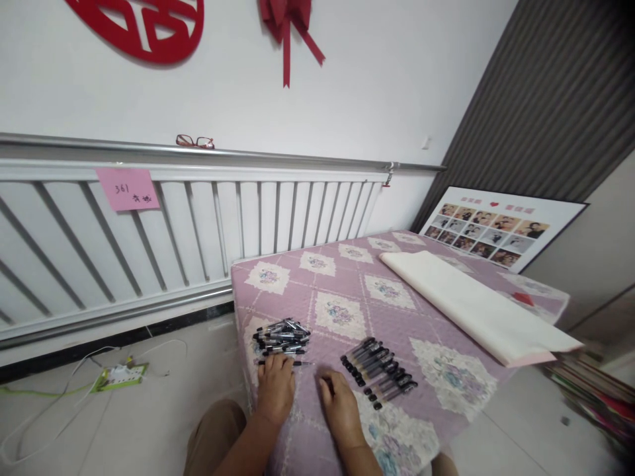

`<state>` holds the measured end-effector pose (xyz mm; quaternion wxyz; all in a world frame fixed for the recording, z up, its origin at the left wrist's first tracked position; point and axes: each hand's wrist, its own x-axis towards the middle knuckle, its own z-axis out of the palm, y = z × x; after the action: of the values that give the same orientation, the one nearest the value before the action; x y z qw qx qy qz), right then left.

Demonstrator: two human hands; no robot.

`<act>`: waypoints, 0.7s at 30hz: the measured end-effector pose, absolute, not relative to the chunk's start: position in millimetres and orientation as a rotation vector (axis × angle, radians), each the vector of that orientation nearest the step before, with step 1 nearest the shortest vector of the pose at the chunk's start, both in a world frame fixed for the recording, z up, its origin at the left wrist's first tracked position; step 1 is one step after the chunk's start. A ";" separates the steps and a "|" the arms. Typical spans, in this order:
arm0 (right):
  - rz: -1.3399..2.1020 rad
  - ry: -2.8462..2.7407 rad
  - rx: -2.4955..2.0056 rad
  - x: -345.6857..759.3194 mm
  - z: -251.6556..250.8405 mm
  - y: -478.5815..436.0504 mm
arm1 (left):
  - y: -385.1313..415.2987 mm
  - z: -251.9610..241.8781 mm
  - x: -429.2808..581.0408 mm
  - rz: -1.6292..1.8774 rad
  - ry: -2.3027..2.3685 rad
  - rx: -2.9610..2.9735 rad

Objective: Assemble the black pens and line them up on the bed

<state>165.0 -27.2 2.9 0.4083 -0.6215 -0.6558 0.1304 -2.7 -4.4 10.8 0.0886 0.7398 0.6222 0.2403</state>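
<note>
My left hand [276, 389] rests at the near left of the table with its fingers closed on a thin pen [301, 363], whose pointed tip sticks out to the right. Just beyond it lies a loose pile of black-and-clear pens [282, 338], pointing in mixed directions. To the right, my right hand [342, 406] is curled on the cloth, apart from the left one; whatever its fingers may hold is hidden. Beside it, several dark-capped pens [377, 367] lie side by side in a slanted row.
A purple floral cloth [302, 301] covers the table. A folded cream sheet [461, 297] lies along the right, before a photo board [501, 228]. The white radiator [278, 218] stands behind. A power strip [122, 377] and cables lie on the left floor.
</note>
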 end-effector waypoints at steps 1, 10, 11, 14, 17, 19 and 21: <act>0.341 -1.597 -1.577 166.6 1.0 -28.3 | -4.3 11.5 -2.2 0.715 1.855 2.204; 0.446 -1.310 -1.621 170.2 0.0 -39.9 | -5.0 17.7 -1.2 0.723 1.836 2.211; 0.452 -1.304 -1.619 169.6 0.9 -41.1 | -5.4 17.9 -1.5 0.724 1.832 2.213; 0.464 -1.292 -1.620 168.9 1.3 -43.1 | -6.4 17.6 -2.4 0.723 1.821 2.224; 0.453 -1.312 -1.615 169.6 -1.7 -42.7 | -6.9 16.5 -3.6 0.711 1.839 2.223; 0.445 -1.329 -1.600 170.4 -4.6 -41.8 | -7.1 15.9 -4.6 0.701 1.858 2.216; 0.445 -1.330 -1.585 171.0 -6.8 -41.1 | -7.2 15.6 -5.9 0.699 1.861 2.208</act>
<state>171.0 -41.1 -6.8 0.4903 -0.6527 -0.5477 0.1832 -5.9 -7.2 15.6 0.0851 0.7406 0.6239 0.2345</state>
